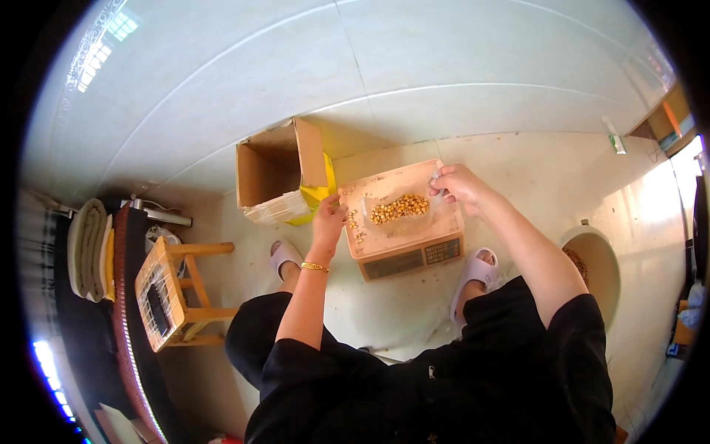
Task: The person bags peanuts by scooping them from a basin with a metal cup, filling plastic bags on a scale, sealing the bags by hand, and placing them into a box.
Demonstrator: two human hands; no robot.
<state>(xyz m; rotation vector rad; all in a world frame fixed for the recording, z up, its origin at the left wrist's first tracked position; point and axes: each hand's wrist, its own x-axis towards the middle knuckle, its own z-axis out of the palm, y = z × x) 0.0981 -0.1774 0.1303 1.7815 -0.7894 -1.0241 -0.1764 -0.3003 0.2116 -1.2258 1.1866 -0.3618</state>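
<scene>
On the floor before me stands a digital weighing scale (410, 260) with a wide pale platform and a keypad at the front. A clear plastic bag (376, 229) lies flat on it, with a heap of small golden pieces (399, 209) inside. My right hand (457, 183) is closed at the scale's far right, fingers pinching the bag's edge. My left hand (329, 216), a gold bracelet at its wrist, is at the platform's left edge with curled fingers; what they hold, if anything, is hidden. Several loose golden pieces (353, 220) lie beside it.
An open cardboard box (266, 174) with a yellow side stands left of the scale, by the wall. Farther left is a wooden stool (194, 296). At the right, a round tub (603, 270) holds many small brownish pieces. My slippered feet flank the scale.
</scene>
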